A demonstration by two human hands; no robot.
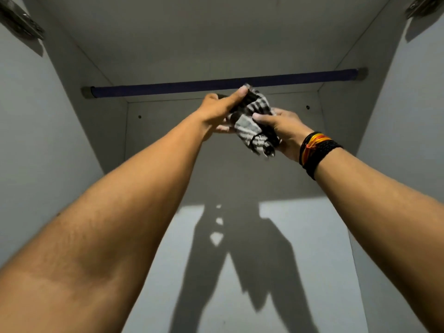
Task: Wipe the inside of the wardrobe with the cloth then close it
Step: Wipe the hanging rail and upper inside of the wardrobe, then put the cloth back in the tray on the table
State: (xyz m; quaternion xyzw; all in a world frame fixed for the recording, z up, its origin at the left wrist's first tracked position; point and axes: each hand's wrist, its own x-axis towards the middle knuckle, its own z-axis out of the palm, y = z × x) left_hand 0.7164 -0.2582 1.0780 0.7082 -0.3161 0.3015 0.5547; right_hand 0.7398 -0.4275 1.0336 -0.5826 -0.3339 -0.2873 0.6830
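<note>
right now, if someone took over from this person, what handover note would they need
Left hand: gripping the upper end of the striped cloth.
Right hand: gripping its lower end. Both hands are raised just below the dark hanging rail.
Wardrobe: open; its back panel is bare, and nothing hangs on the rail.
Done: cannot tell how much has been wiped.
Left: wipe the inside, then close it.

No readable text, label, brand, number or sign shows anywhere here.
</note>
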